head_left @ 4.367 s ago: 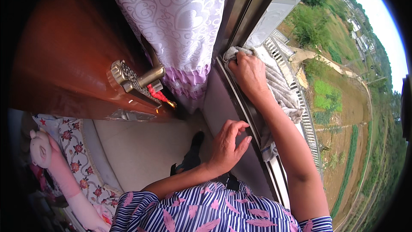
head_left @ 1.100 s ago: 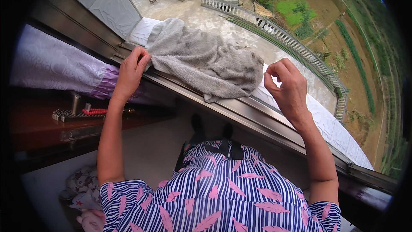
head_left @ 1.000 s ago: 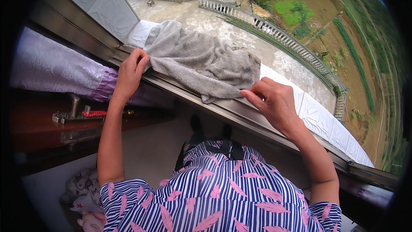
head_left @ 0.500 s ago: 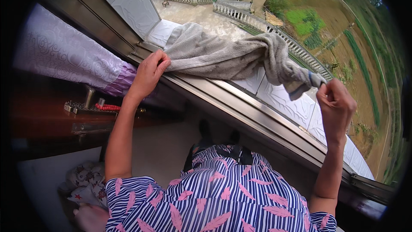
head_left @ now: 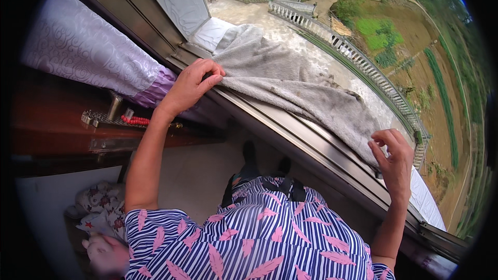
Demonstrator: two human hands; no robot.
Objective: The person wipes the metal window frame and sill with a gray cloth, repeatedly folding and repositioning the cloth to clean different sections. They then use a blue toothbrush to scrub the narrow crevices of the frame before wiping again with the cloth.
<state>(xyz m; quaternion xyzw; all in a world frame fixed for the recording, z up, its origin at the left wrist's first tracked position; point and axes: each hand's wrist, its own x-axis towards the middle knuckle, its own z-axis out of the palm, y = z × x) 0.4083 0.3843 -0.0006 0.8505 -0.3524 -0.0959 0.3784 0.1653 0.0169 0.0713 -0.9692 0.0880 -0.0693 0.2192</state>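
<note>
Since its edge is pinched by the left hand (head_left: pixel 189 87), the grey towel (head_left: pixel 306 91) seems anchored there — whether it's gripped by the curled right hand (head_left: pixel 398 158) cannot be told.

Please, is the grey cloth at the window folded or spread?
Mostly spread, though creased: the grey cloth lies stretched along the window frame, from the left hand toward the right hand. Its underside is hidden.

Feels rough and matt, like terry cloth, in the grey towel (head_left: pixel 311 91) at the middle; gleams as smooth metal along the window track (head_left: pixel 290 137); shows silky cloth in the curtain (head_left: pixel 98 46) at left, glossy wood on the door (head_left: pixel 49 106) nearby, rough concrete over the far yard (head_left: pixel 244 14).
</note>
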